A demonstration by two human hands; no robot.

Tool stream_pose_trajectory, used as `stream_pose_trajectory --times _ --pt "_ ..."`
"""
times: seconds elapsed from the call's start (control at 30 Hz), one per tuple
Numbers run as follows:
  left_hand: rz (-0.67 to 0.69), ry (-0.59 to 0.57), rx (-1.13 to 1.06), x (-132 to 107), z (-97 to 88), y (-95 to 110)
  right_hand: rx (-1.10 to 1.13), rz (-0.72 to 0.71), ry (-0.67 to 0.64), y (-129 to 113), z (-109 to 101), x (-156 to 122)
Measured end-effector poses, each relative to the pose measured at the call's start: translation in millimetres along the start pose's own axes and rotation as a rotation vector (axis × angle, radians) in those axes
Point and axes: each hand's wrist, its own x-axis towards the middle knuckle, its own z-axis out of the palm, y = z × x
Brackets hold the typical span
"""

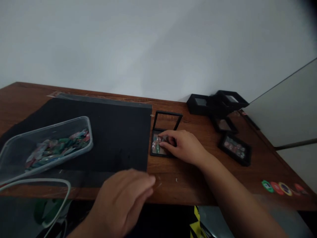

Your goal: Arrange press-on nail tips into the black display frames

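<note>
The brown wooden tabletop (223, 172) runs across the middle of the frame under a pale wall; on its left half lies a large black rectangular mat (111, 132) with a strip of clear film along its far edge. At the left of the frame, resting on the mat, sits a clear plastic tub (15, 148) holding a heap of small green, pink and red wrapped pieces (56, 148), so plenty of stock looks unpacked as yet. In the upper right a cluster of black square display frames (218, 102) is stacked against the wall; just below them lies another frame (224, 125), contents unclear, and lower right of that a closed black frame case with coloured pieces inside (235, 149), which reads as one case already filled.

At the centre of the frame, just right of the mat's edge, the open black hinged frame case (163, 138) lies with its lid (167, 121) tipped up toward the wall; a few green and pink pieces (156, 145) show in its base, so this one seems partly loaded and not yet shut. The right hand (183, 145) rests on that base, its fingers (164, 135) curled down onto the pieces, pressing or placing them; whether they pinch one I cannot tell. The left hand (123, 198) hangs blurred at the bottom centre over the tabletop's near edge, fingers loosely together, holding nothing visible. Four round coloured stickers (282, 187) mark the lower right.
</note>
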Motion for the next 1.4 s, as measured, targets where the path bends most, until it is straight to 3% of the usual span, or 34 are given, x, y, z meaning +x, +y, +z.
stream_pose_trajectory --times 0.1,0.23,0.5,0.73,0.93,1.17,1.4 --pt "0.007 0.043 0.063 32 14.7 -17 0.03 -0.022 -0.015 1 0 0" --pt "-0.165 -0.064 0.142 54 24.1 -33 0.021 -0.01 -0.011 1 -1 1" --pt "-0.177 -0.225 0.134 59 30.6 -32 0.002 0.04 -0.03 5 -7 1" --pt "-0.2 -0.298 0.109 61 25.3 -29 -0.002 0.048 -0.028 5 -9 -2" --pt "-0.27 -0.262 0.085 71 19.2 -27 0.038 0.006 -0.02 0 -14 -5" --pt "-0.27 -0.241 0.146 78 31.7 -22 0.05 -0.088 -0.071 -5 -12 -6" --pt "-0.287 -0.229 0.159 79 39.1 -27 0.038 -0.067 -0.073 -4 -6 -4"
